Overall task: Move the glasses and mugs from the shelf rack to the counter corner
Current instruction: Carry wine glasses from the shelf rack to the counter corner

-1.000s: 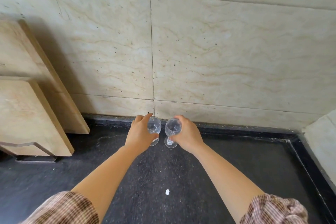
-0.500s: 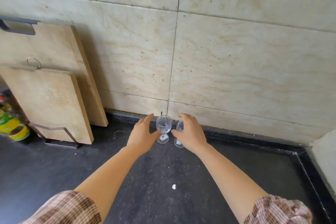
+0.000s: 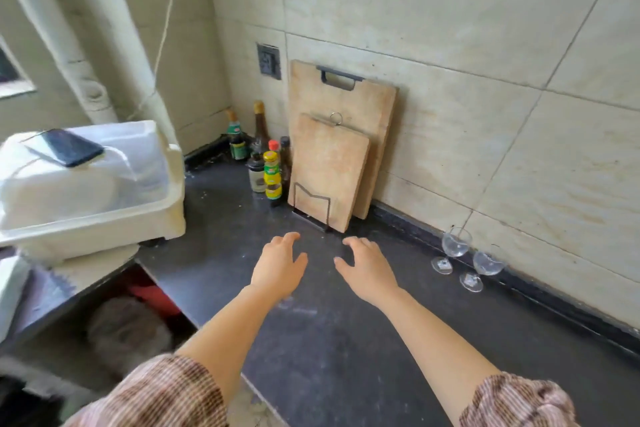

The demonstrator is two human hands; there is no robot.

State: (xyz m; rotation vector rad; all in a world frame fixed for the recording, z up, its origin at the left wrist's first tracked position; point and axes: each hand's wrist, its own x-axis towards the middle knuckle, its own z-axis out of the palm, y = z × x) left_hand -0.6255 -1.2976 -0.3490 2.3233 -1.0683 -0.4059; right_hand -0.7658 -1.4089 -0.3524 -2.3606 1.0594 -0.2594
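Two stemmed glasses are standing upright on the dark counter [image 3: 346, 340] against the tiled wall [image 3: 485, 45], well off to the right of both hands. The nearer-left glass [image 3: 454, 250] and the right-hand glass [image 3: 485, 270] are sitting just beside each other, bowls close but whether they are touching cannot be told.

The right hand [image 3: 369, 269] is hovering palm down over the counter, fingers [image 3: 360, 243] spread and loosely curled, gripping nothing. The left hand [image 3: 278, 263] is floating beside it, apart by a small gap, its fingers [image 3: 289, 237] likewise splayed and empty. Both checked sleeves are showing at the bottom edge.

Just beyond the fingertips, a small cutting board [image 3: 329, 170] is leaning in a wire stand [image 3: 311, 204], with a larger cutting board [image 3: 349, 104] leaning behind it against the wall. Left of the boards, a cluster of sauce bottles [image 3: 272, 170] is standing in the corner. Farther left of the left hand, a white lidded dish rack [image 3: 104, 204] is sitting, with a dark phone [image 3: 71, 147] lying on its cover.
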